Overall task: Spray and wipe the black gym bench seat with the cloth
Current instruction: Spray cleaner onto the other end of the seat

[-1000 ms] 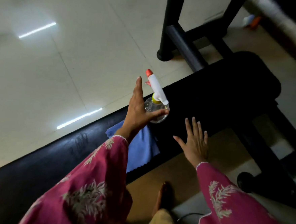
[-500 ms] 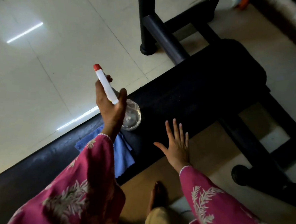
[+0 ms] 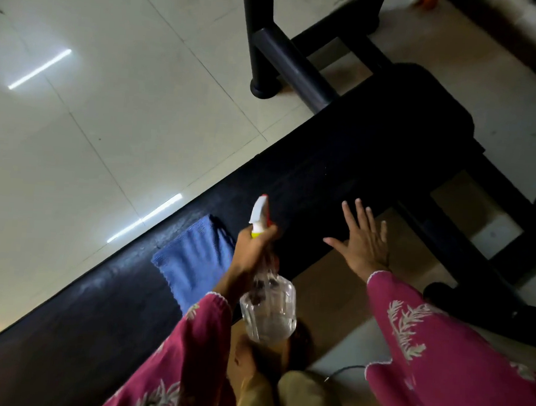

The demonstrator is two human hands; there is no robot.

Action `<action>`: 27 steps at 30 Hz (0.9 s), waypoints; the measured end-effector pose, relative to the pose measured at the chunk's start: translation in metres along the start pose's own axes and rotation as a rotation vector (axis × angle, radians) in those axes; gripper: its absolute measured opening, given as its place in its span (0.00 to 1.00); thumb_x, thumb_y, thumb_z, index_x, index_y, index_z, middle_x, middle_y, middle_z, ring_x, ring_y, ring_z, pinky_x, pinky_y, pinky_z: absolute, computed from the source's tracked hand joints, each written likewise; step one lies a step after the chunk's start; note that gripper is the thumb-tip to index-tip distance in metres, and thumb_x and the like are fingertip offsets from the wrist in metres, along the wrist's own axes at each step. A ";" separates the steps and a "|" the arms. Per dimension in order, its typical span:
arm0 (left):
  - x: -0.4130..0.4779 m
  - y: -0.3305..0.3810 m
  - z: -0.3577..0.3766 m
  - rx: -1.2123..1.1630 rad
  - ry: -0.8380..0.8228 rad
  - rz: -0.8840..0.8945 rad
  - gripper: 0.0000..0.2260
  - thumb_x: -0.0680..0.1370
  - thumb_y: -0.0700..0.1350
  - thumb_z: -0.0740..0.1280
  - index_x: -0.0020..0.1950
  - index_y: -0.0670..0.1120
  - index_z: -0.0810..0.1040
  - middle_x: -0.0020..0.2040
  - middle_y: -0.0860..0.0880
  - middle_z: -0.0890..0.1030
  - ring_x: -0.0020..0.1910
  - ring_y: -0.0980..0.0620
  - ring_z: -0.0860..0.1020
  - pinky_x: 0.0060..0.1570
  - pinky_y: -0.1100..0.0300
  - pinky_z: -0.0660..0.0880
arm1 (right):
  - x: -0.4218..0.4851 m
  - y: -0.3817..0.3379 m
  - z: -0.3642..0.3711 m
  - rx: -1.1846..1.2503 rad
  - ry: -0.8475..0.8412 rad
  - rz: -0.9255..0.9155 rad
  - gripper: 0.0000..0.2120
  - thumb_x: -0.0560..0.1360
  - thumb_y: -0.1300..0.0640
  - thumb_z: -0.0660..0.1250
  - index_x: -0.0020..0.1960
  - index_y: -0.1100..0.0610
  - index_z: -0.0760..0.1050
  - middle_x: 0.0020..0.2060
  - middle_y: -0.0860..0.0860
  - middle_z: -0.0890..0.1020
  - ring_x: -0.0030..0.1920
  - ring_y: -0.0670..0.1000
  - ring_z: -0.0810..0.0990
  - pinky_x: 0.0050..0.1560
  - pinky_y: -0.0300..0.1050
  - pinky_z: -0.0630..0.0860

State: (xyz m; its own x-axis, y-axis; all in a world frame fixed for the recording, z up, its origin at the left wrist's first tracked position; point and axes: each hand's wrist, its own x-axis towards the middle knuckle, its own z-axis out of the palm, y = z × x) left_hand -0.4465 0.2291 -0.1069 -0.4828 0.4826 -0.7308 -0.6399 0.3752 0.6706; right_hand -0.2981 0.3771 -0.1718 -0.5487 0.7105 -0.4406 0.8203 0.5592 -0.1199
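The black gym bench seat [image 3: 342, 163] runs diagonally from lower left to upper right. A blue cloth [image 3: 193, 258] lies flat on it, left of my hands. My left hand [image 3: 252, 252] grips the neck of a clear spray bottle [image 3: 269, 304]. The bottle hangs in the air over the seat's near edge. Its white head with a red nozzle tip [image 3: 259, 211] points up and away over the seat. My right hand [image 3: 364, 241] hovers open with fingers spread at the seat's near edge, holding nothing.
Black steel frame tubes [image 3: 289, 61] and a round foot [image 3: 263, 90] stand on the pale tiled floor beyond the bench. More frame legs [image 3: 479, 249] cross the floor at right. My foot and a thin cable [image 3: 343, 371] are below the bench edge.
My left hand took hold of the spray bottle, lifted it off the seat and brought it toward me, so the blue cloth shows fully. My right hand stayed open near the edge.
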 end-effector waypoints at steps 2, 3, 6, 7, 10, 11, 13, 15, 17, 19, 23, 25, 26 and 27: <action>-0.005 -0.008 -0.005 0.042 -0.006 -0.063 0.08 0.69 0.41 0.67 0.42 0.38 0.72 0.23 0.49 0.68 0.18 0.53 0.66 0.21 0.65 0.65 | 0.001 0.004 -0.006 -0.027 -0.047 -0.029 0.41 0.73 0.36 0.60 0.75 0.47 0.39 0.76 0.50 0.42 0.75 0.52 0.45 0.72 0.57 0.45; -0.006 -0.010 -0.007 0.060 -0.001 -0.076 0.08 0.68 0.41 0.67 0.39 0.38 0.72 0.23 0.48 0.68 0.18 0.52 0.66 0.21 0.65 0.65 | 0.002 0.005 -0.008 -0.012 -0.061 -0.033 0.42 0.73 0.37 0.60 0.75 0.47 0.39 0.76 0.50 0.41 0.75 0.52 0.45 0.73 0.57 0.45; -0.008 -0.009 -0.007 0.032 -0.003 -0.091 0.06 0.71 0.39 0.67 0.35 0.40 0.73 0.26 0.45 0.72 0.19 0.52 0.68 0.21 0.64 0.65 | 0.003 0.001 -0.011 0.037 -0.099 -0.017 0.42 0.72 0.38 0.62 0.75 0.47 0.40 0.76 0.50 0.41 0.75 0.52 0.45 0.72 0.58 0.45; -0.008 -0.007 -0.006 0.036 -0.011 -0.087 0.06 0.73 0.38 0.66 0.35 0.40 0.74 0.28 0.44 0.72 0.19 0.52 0.69 0.21 0.65 0.65 | 0.004 0.001 -0.012 0.038 -0.112 -0.013 0.42 0.72 0.38 0.62 0.75 0.47 0.40 0.76 0.50 0.41 0.75 0.52 0.45 0.72 0.58 0.44; -0.007 -0.004 -0.004 0.070 -0.026 -0.058 0.04 0.73 0.37 0.65 0.37 0.39 0.74 0.26 0.45 0.70 0.21 0.51 0.68 0.22 0.64 0.65 | 0.006 0.001 -0.012 0.044 -0.136 -0.006 0.43 0.72 0.38 0.63 0.75 0.46 0.40 0.76 0.50 0.40 0.75 0.52 0.44 0.72 0.59 0.44; -0.007 -0.004 -0.003 0.060 -0.036 -0.062 0.02 0.71 0.38 0.66 0.39 0.41 0.75 0.25 0.46 0.69 0.21 0.52 0.68 0.23 0.64 0.65 | 0.006 0.002 -0.012 0.049 -0.140 -0.007 0.43 0.72 0.38 0.63 0.75 0.46 0.39 0.76 0.50 0.40 0.75 0.52 0.44 0.72 0.59 0.44; -0.007 -0.003 -0.001 0.022 -0.069 -0.086 0.05 0.66 0.42 0.67 0.39 0.43 0.75 0.26 0.47 0.69 0.20 0.52 0.67 0.22 0.65 0.64 | 0.004 0.004 -0.011 0.039 -0.138 -0.018 0.42 0.72 0.37 0.62 0.75 0.46 0.39 0.75 0.50 0.39 0.75 0.52 0.43 0.72 0.59 0.44; -0.006 0.000 0.003 0.037 -0.130 -0.101 0.12 0.64 0.45 0.67 0.44 0.41 0.75 0.32 0.43 0.74 0.20 0.52 0.69 0.22 0.65 0.66 | 0.004 0.009 -0.012 0.001 -0.088 -0.042 0.41 0.73 0.36 0.60 0.75 0.46 0.39 0.76 0.49 0.41 0.75 0.51 0.44 0.72 0.59 0.44; -0.003 0.006 0.012 0.070 -0.208 -0.094 0.14 0.66 0.46 0.68 0.50 0.44 0.75 0.39 0.42 0.74 0.22 0.51 0.70 0.24 0.63 0.67 | 0.009 0.020 -0.018 0.034 0.012 -0.020 0.40 0.73 0.37 0.60 0.75 0.47 0.42 0.76 0.50 0.45 0.75 0.52 0.45 0.72 0.59 0.44; 0.006 0.014 0.027 0.055 -0.205 -0.092 0.08 0.69 0.44 0.69 0.45 0.47 0.73 0.38 0.43 0.69 0.23 0.51 0.69 0.26 0.61 0.66 | 0.022 0.036 -0.030 0.131 0.104 0.063 0.40 0.72 0.38 0.62 0.75 0.48 0.45 0.76 0.51 0.48 0.75 0.54 0.46 0.72 0.60 0.44; 0.033 0.024 0.063 0.049 -0.102 -0.086 0.04 0.71 0.38 0.68 0.38 0.42 0.74 0.28 0.47 0.70 0.21 0.51 0.68 0.24 0.62 0.65 | 0.063 0.075 -0.056 0.143 0.094 0.137 0.41 0.71 0.38 0.64 0.75 0.48 0.45 0.76 0.51 0.48 0.75 0.54 0.45 0.72 0.61 0.44; 0.048 0.024 0.080 0.056 -0.043 -0.091 0.07 0.71 0.38 0.69 0.35 0.39 0.73 0.27 0.47 0.72 0.20 0.52 0.69 0.23 0.62 0.65 | 0.084 0.090 -0.070 0.157 0.090 0.165 0.42 0.71 0.39 0.65 0.75 0.48 0.44 0.76 0.51 0.47 0.75 0.54 0.45 0.71 0.62 0.44; 0.054 0.025 0.090 0.064 -0.019 -0.090 0.08 0.70 0.39 0.69 0.34 0.39 0.73 0.26 0.47 0.72 0.20 0.51 0.69 0.23 0.62 0.66 | 0.094 0.097 -0.076 0.163 0.090 0.174 0.42 0.71 0.40 0.65 0.75 0.48 0.44 0.76 0.51 0.47 0.75 0.54 0.44 0.71 0.62 0.44; 0.060 0.026 0.098 0.076 -0.002 -0.085 0.08 0.69 0.40 0.70 0.33 0.39 0.72 0.26 0.47 0.72 0.21 0.51 0.70 0.24 0.61 0.66 | 0.103 0.103 -0.080 0.162 0.090 0.176 0.43 0.71 0.40 0.65 0.75 0.48 0.44 0.76 0.51 0.46 0.75 0.55 0.44 0.71 0.62 0.44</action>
State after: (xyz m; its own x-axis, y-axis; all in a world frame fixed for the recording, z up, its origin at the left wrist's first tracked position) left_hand -0.4331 0.3452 -0.1208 -0.4275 0.4480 -0.7852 -0.6311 0.4741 0.6140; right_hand -0.2832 0.5418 -0.1581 -0.4016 0.8299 -0.3871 0.9155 0.3531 -0.1929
